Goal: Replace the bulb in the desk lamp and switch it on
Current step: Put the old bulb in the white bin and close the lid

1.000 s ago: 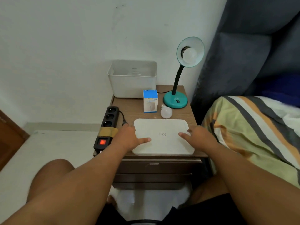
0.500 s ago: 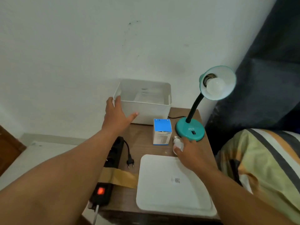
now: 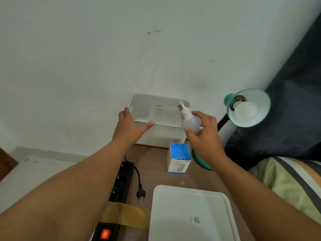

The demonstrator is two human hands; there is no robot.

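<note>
The right hand (image 3: pixel 205 134) is holding a loose white bulb (image 3: pixel 190 120) above the near right corner of the white plastic bin (image 3: pixel 161 136), its fingers (image 3: pixel 207 117) curling around the glass globe, with the metal screw base pointing up and toward the wall. The left hand (image 3: pixel 131 126) is resting on the near left rim of the bin, fingers spread and the thumb lying along the edge; it is gripping nothing else. The bin is standing at the far edge of the tabletop (image 3: pixel 152 164), against the wall.

The teal desk lamp (image 3: pixel 248 108) is standing at the far right corner, and another bulb (image 3: pixel 245 111) is sitting in its socket, not lit. The plug (image 3: pixel 141 194) is lying loose beside the power strip (image 3: pixel 121 183), so the lamp seems unplugged. Whether the hand-held bulb is the old one or the new one, I cannot tell. A blue bulb box (image 3: pixel 179 157) is standing near the lamp base. Plugging in and switching on are probably remaining.
</note>
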